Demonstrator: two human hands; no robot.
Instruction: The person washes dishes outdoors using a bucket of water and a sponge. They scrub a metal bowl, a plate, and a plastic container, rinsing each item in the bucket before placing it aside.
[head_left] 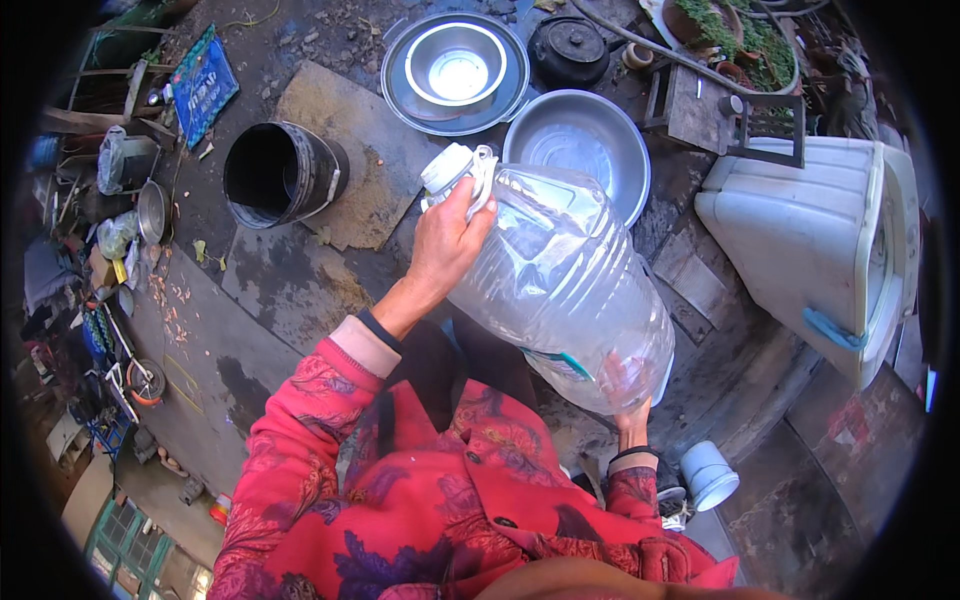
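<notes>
A large clear plastic water jug (575, 285) is held tilted in front of me, its white cap (446, 168) up at the left and its base down at the right. My left hand (449, 238) is closed round the white handle at its neck. Underneath the base, my right hand (629, 408) supports it; the fingers show only dimly through the plastic. No liquid can be made out inside. Just beyond the jug lies a wide grey metal basin (626, 150), partly hidden by it.
At the left stands a black bucket (328, 165) beside a flat board (385, 205). A small metal bowl (456, 35) sits in a larger basin (395, 85), near a black kettle (570, 45). On the right are a whitish tub-like appliance (790, 220) and white buckets (708, 470).
</notes>
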